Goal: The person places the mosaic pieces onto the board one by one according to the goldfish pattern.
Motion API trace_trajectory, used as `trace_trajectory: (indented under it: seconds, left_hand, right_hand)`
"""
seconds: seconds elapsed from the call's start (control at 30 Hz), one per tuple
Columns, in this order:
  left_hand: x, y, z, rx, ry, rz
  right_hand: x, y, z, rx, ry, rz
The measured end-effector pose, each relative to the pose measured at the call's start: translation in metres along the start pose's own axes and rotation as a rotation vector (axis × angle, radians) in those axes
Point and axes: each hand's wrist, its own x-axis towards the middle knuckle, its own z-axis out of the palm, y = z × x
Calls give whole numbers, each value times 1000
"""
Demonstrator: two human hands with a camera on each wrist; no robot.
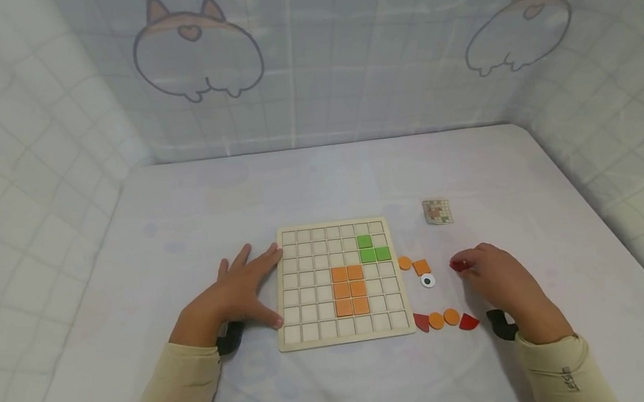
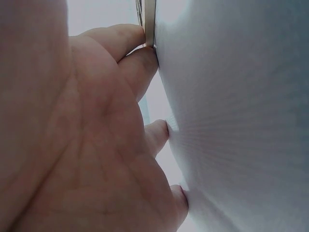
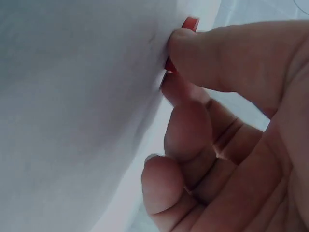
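A wooden grid board (image 1: 307, 295) lies flat, with several orange squares (image 1: 341, 290) in its lower middle and green squares (image 1: 367, 255) at upper right. My left hand (image 1: 240, 293) is spread at the board's left edge, thumb and fingertips touching the rim. In the left wrist view the fingers of the left hand (image 2: 111, 125) reach down to the cloth and the board's edge (image 2: 150, 21). Right of the board, my right hand (image 1: 498, 277) pinches a red piece (image 1: 460, 266). The right wrist view shows the red piece (image 3: 190, 24) between thumb and index finger of the right hand (image 3: 227, 130).
Beside the board's right edge lie an orange circle (image 1: 404, 263), an orange square (image 1: 421, 267) and an eye piece (image 1: 427, 280). Below them sit two red wedges (image 1: 468, 322) and two orange circles (image 1: 451, 316). A small patterned card (image 1: 438, 212) lies at upper right.
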Motion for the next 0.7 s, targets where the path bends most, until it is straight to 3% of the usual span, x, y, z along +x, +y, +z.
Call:
trace_trajectory:
  seconds: [0.17, 0.33, 0.47, 0.57, 0.7]
  left_hand:
    - [0, 1, -1, 3, 6, 0]
    - [2, 0, -1, 17, 10, 0]
    - [2, -3, 1, 16, 11, 3]
    - [1, -4, 3, 10, 13, 18]
    - [1, -4, 3, 1, 16, 24]
  right_hand:
    - [0, -5, 2, 31, -14, -30]
    - [-3, -25, 4, 73, 5, -129]
    - [-8, -56, 12, 84, -10, -314]
    - [-12, -76, 19, 109, -73, -459]
    - [-13, -95, 27, 86, -98, -551]
